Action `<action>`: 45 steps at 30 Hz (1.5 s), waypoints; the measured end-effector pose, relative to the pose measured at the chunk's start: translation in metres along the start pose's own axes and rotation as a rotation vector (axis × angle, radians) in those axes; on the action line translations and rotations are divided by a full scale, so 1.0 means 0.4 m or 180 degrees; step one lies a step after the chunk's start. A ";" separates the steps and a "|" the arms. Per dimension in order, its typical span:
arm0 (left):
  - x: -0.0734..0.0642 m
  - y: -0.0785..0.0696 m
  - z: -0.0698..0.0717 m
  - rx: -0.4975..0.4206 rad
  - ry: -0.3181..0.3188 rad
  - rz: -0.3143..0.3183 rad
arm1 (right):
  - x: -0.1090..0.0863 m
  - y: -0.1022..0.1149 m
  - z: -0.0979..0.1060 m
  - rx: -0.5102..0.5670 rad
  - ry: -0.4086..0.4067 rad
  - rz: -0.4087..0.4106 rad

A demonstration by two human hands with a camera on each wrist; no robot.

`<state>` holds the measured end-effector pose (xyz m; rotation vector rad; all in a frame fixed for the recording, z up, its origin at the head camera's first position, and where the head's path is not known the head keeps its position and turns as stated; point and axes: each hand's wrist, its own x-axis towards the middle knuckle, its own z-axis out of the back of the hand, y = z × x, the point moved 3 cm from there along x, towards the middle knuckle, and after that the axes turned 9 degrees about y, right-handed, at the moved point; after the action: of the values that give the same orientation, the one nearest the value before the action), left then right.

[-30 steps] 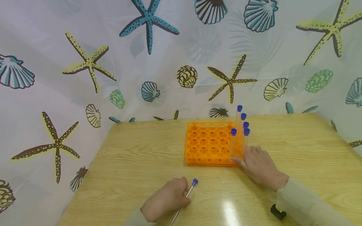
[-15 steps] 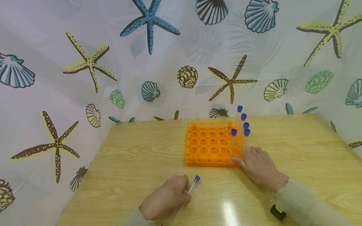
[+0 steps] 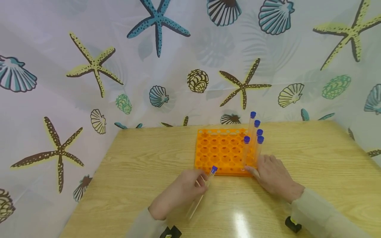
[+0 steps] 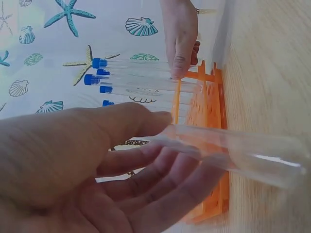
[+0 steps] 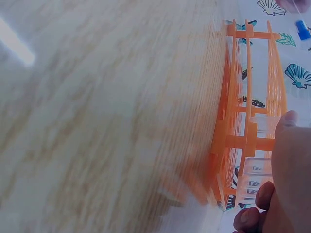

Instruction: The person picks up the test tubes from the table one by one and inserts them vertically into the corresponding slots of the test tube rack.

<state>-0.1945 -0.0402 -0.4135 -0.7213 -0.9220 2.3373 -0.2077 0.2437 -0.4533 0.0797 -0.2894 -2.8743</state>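
My left hand [image 3: 185, 189] pinches a clear test tube [image 3: 195, 206] with a blue cap, between thumb and fingers. The tube is tilted, its cap just before the front edge of an orange test tube rack [image 3: 219, 158]. Its lower end shows large in the left wrist view, where the thumb [image 4: 138, 121] lies along the glass. At the rack's near right corner, my right hand [image 3: 275, 177] grips the frame, thumb in front and fingers along the side. Several blue-capped test tubes [image 3: 246, 152] stand upright in the rack's right part, their lower ends partly hidden by that hand.
The rack stands on a wood-grain table [image 3: 143, 155]. Behind and at the sides hangs a white curtain [image 3: 175, 66] printed with starfish and shells. Small black devices [image 3: 293, 224] are at both wrists.
My left hand has lifted the test tube off toward the rack, forward and slightly right, and its fingers have loosened around it. The right hand and the rack stay put.
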 end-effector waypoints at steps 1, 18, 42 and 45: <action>0.006 -0.005 0.004 0.0038 -0.0066 -0.0078 | 0.000 -0.001 -0.001 0.0011 0.0005 -0.0006; 0.063 -0.079 0.053 0.0069 -0.1179 -0.0774 | 0.000 -0.003 -0.009 0.0049 0.0045 -0.0017; 0.208 -0.159 0.072 -0.0172 -0.1851 -0.1604 | 0.010 -0.018 -0.001 0.0067 0.0045 0.0000; 0.235 -0.172 0.072 -0.0093 -0.1919 -0.1621 | 0.013 -0.020 -0.001 0.0043 0.0025 0.0033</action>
<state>-0.2621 0.0498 -0.3722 0.2287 -1.2148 2.0854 -0.2146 0.2501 -0.4556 0.0919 -0.3067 -2.8613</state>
